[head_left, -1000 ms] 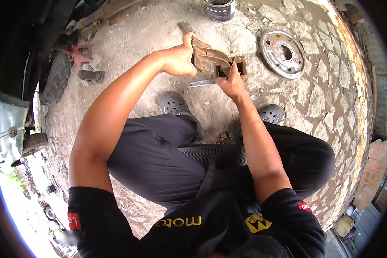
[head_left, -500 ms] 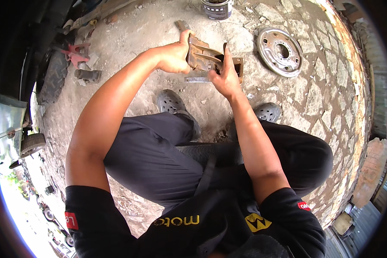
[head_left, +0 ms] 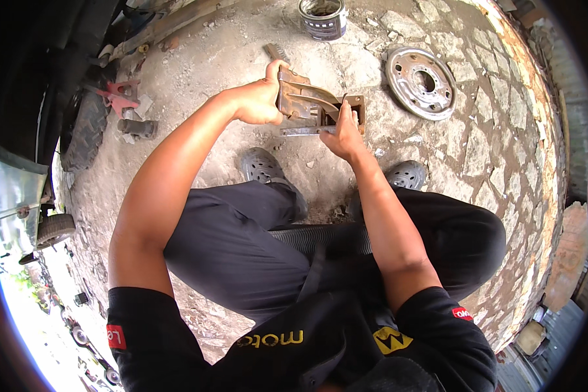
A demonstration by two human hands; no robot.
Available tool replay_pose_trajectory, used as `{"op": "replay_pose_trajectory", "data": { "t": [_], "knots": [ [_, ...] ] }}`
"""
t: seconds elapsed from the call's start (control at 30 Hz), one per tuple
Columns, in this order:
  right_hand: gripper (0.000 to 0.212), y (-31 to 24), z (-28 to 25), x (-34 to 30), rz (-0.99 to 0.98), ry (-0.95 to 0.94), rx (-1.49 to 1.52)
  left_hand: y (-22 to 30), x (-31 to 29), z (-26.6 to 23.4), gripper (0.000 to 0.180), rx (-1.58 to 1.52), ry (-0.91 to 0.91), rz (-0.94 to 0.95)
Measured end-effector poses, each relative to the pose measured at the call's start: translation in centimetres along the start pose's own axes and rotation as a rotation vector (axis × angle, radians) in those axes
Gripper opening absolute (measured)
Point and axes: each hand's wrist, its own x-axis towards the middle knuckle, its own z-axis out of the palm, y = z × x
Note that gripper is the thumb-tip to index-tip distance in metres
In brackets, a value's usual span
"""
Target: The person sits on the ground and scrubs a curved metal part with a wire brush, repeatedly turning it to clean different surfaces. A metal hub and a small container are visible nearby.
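My left hand is wrapped round the left end of a rusty metal cover with curved fork arms. The forks point right, toward my right hand. That hand is closed at the fork ends, its thumb on the near side; exactly where the fingertips grip is partly hidden. Beneath and behind it a rusty open metal housing rests on the ground, with a flat pale metal edge showing at its near left. The cover is held tilted, over or against the housing; whether they touch I cannot tell.
A steel wheel rim lies at the right, and a dark bucket stands at the far middle. Beyond my left hand is a brush. On the left are a red jack stand, a dark metal cylinder and a tyre.
Both hands have come a little nearer to me with the forked cover, lower over the housing. My right index finger, earlier stretched upward, is now lower and more bent.
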Motion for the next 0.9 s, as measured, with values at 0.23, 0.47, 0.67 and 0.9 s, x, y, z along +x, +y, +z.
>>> {"op": "replay_pose_trajectory", "data": {
  "t": [0.23, 0.47, 0.67, 0.9],
  "knots": [
    [0.098, -3.0, -0.5, -0.9, -0.385, 0.218, 0.124, -0.9, 0.1, 0.0, 0.114, 0.058, 0.004, -0.035],
    [0.097, -4.7, -0.6, -1.7, -0.373, 0.213, 0.043, 0.2, -0.5, -0.6, 0.114, 0.068, -0.046, -0.137],
    [0.097, -0.2, 1.0, -0.7, -0.115, 0.138, -0.012, 2.5, -1.2, -0.8, 0.111, 0.037, -0.055, -0.171],
    [0.093, -3.7, 0.5, -1.2, -0.389, 0.302, 0.06, -0.2, -0.3, -0.3, 0.108, 0.021, -0.011, -0.1]
  ]
}}
